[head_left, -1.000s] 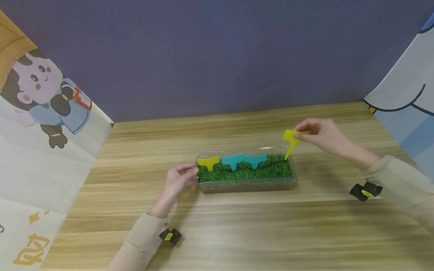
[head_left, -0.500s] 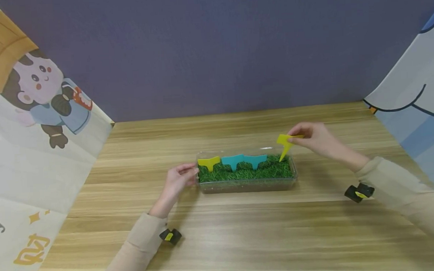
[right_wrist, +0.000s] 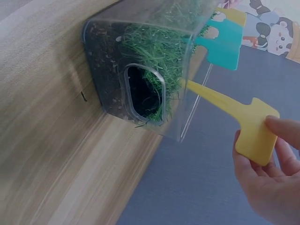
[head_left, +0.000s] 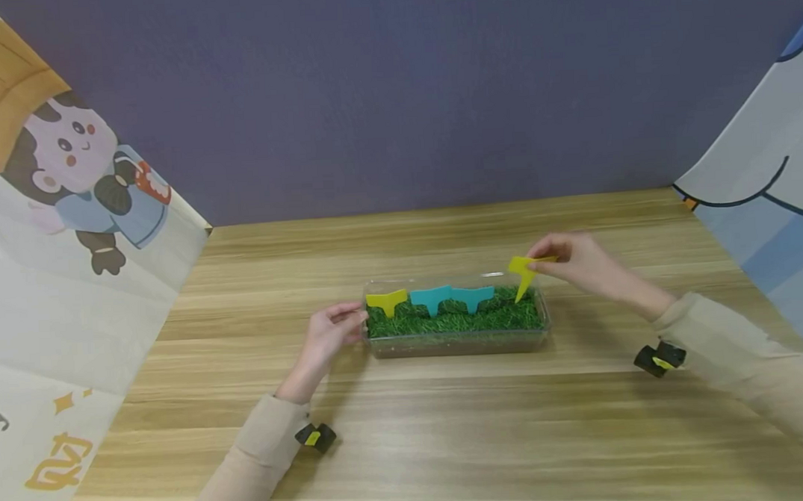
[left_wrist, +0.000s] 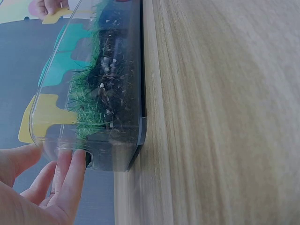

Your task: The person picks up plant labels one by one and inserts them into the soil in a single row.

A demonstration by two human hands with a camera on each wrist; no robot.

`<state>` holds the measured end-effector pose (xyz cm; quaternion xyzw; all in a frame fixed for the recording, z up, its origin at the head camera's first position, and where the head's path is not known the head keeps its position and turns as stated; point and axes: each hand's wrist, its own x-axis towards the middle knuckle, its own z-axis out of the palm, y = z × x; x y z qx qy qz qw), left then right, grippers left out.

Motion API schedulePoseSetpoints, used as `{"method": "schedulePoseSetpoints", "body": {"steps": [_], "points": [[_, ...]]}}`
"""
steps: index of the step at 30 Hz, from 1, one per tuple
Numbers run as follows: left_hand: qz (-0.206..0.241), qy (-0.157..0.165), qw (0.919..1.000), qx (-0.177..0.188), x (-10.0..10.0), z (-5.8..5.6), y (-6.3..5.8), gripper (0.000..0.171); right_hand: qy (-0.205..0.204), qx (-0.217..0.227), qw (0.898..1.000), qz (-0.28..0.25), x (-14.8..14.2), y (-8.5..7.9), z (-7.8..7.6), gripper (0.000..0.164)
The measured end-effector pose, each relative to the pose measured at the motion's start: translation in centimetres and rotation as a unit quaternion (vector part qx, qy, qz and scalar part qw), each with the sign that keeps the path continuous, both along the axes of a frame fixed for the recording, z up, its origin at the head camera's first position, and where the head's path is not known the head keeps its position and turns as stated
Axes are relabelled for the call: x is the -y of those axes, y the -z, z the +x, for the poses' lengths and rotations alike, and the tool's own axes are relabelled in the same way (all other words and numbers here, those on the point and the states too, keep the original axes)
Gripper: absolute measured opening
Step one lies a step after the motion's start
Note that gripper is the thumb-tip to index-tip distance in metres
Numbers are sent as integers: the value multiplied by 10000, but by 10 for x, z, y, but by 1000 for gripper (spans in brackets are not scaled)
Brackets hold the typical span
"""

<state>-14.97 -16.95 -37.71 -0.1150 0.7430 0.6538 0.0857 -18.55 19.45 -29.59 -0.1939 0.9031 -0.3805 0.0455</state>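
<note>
A clear plastic planter box (head_left: pixel 459 344) of green grass over dark soil stands on the table. One yellow T-shaped plant label (head_left: pixel 386 301) and two blue ones, the left (head_left: pixel 430 298) and the right (head_left: pixel 472 297), are upright in the grass. My left hand (head_left: pixel 329 331) touches the box's left end, its fingers (left_wrist: pixel 70 183) mostly straight in the left wrist view. Above the right end, my right hand (head_left: pixel 577 261) pinches another yellow plant label (right_wrist: pixel 258 131) by its head between thumb and fingers. This label's point slants down to the grass; how deep it sits cannot be seen.
The wood-grain table (head_left: pixel 410 444) surrounds the box. A dark blue panel (head_left: pixel 428 100) rises behind it, and printed panels flank both sides. An oval opening (right_wrist: pixel 145 93) shows in the box's right end wall.
My right hand has moved left and slightly down with the yellow plant label, whose tip is now lower at the grass. My left hand and the box have stayed put.
</note>
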Motion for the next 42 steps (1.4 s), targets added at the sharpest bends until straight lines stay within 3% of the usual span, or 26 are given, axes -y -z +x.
{"method": "schedulePoseSetpoints", "body": {"steps": [16, 23, 42], "points": [[-61, -42, 10000, -4, 0, 0, 2, 32, -294, -185, 9993, -138, 1, 14, 1, 11], [-71, -82, 9999, 46, -1, 2, 1, 31, -419, -458, 9981, 43, 4, 19, 5, 8], [-64, -76, 9999, 32, 0, 0, 1, 31, -765, -581, 9952, 164, 8, 29, 4, 11]]}}
